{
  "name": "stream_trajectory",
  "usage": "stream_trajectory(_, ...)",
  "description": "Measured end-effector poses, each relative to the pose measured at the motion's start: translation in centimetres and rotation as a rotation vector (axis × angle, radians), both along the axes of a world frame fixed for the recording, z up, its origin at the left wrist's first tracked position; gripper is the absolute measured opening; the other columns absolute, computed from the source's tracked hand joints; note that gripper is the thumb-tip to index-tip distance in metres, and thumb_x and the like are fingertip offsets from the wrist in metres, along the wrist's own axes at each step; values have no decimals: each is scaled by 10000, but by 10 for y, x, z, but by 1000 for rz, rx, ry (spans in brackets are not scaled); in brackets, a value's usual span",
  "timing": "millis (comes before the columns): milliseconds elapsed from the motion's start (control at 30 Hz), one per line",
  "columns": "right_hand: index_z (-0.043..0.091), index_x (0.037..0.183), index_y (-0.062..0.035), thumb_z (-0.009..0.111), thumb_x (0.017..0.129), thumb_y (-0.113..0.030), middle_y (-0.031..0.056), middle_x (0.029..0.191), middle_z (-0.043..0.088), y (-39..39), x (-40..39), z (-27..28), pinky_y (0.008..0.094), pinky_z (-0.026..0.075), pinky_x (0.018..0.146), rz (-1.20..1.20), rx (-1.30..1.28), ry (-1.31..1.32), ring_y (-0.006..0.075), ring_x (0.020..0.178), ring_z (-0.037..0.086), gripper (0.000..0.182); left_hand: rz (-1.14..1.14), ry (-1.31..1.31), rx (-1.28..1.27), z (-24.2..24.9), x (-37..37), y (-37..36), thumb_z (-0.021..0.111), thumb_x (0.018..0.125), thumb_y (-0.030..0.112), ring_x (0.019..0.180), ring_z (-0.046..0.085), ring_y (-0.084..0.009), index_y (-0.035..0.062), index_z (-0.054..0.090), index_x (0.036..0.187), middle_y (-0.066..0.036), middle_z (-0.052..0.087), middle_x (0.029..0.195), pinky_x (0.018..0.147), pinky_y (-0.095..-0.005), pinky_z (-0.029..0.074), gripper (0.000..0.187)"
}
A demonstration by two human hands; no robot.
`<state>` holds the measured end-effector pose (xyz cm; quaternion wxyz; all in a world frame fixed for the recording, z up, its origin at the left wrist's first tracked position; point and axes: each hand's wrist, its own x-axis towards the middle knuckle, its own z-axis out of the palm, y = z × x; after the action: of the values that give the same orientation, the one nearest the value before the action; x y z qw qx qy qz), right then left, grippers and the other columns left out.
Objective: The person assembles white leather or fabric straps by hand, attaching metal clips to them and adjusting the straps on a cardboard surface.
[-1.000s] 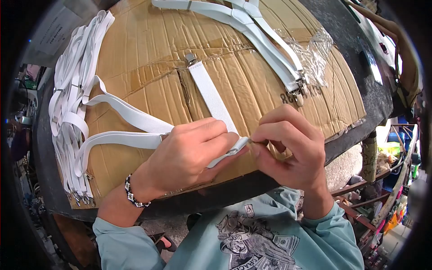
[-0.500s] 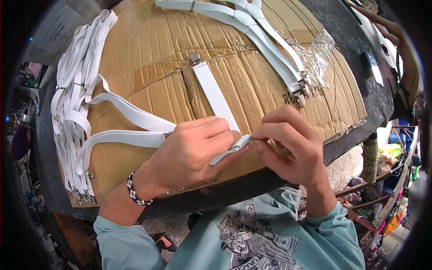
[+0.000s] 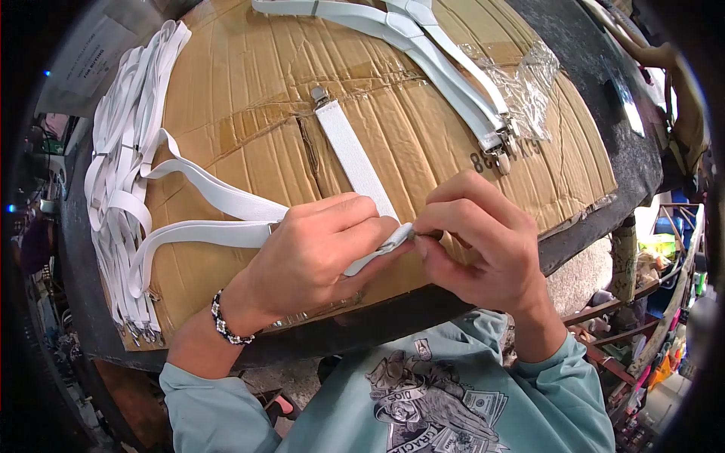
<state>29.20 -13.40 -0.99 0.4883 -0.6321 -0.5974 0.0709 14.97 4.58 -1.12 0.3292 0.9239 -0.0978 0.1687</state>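
Step in hand, judged from the hand positions: fine fingertip work at the folded end [image 3: 396, 238] of a white elastic strap [image 3: 353, 155], located near the centre of the work surface. The left hand [image 3: 321, 241] is closed, gripping the strap and presenting the folded end between thumb and fingers. The right hand [image 3: 483, 241] meets it from the right, thumb and index finger pinched on a small dark piece [image 3: 414, 235] at the tip of the fold; the piece is too small to identify. The next move appears to call for a steady left grip and a small, controlled action of the right fingertips, with the fold kept aligned. Surface, left to right: a bundle of white straps [image 3: 124, 158] lies along the left edge, metal clips at its near end; two strap lengths [image 3: 215, 234] run from beside it to the left hand, their junction hidden. The clipped end of the held strap, with its metal clip [image 3: 320, 96], points to the far side. Far right lies a pair of white suspenders [image 3: 430, 57], beside clear film [image 3: 532, 83]. All rest on a creased cardboard sheet [image 3: 242, 158] covering a dark table [image 3: 627, 162]. In the room, a cluttered rack [image 3: 657, 332] stands at right.
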Motion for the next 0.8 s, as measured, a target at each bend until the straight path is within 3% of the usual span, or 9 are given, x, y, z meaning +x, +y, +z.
stream_trajectory(167,653,975,-26,745,783,69,97,922,582,-5,1,1,351,525,633,-76,-69,56,258,715,624,233,-1,11,-25,1,-1,-1,847,761,53,669,624,-261,-3,723,1000,-93,627,799,561,-360,478,275)
stream_trajectory(267,696,950,-12,766,725,83,107,911,645,-2,-6,13,303,506,618,-34,-11,48,207,720,636,254,-18,2,-57,2,-1,-2,819,785,36,701,614,-288,-17,688,977,-104,590,808,602,-386,488,238)
stream_trajectory(400,648,1015,-12,736,786,71,122,927,581,2,-3,1,366,526,635,9,35,48,295,732,630,259,-15,15,-52,2,-1,-1,812,791,33,720,614,-299,-19,675,967,-110,576,812,621,-393,490,229)
stream_trajectory(500,637,994,-10,729,799,61,127,937,583,-1,4,-8,373,527,648,-51,-30,-37,297,738,629,227,27,29,-67,2,1,0,848,765,35,658,629,-269,4,749,993,-98,656,783,578,-347,496,251)
stream_trajectory(600,691,976,-21,753,780,65,77,919,639,-1,6,-13,291,491,607,-64,-22,-33,172,714,622,222,43,26,-115,4,1,-1,847,764,23,658,632,-240,2,766,968,-98,665,780,577,-334,491,220)
stream_trajectory(700,648,972,-23,722,813,54,108,914,605,-5,8,-4,373,520,653,-114,-72,88,285,741,636,191,22,116,-322,4,-2,3,850,765,11,672,639,-191,3,786,986,-84,690,818,582,-318,488,230)
stream_trajectory(800,669,960,-39,741,813,45,61,874,607,-6,8,-3,299,445,564,-160,-22,176,172,658,575,183,5,172,-450,6,-2,6,859,765,14,711,646,-158,7,796,1019,-76,705,861,613,-294,495,262)
